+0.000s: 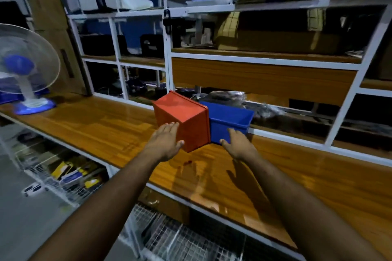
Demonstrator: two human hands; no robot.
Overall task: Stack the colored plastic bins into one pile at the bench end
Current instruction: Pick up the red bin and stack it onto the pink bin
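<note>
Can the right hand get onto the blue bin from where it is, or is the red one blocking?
Probably yes. The right hand is open at the near wall of the blue bin, nothing between them. The red bin lies beside it to the left, under the left hand, off that path.

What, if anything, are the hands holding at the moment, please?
Nothing is gripped: the left hand lies open against the red bin, the right hand open by the blue bin.

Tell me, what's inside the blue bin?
The blue bin sits upright with its top open, and the part of its inside that shows looks bare blue plastic. The red bin beside it and the bin's own near wall hide the bottom, so something could be lying there.
</note>
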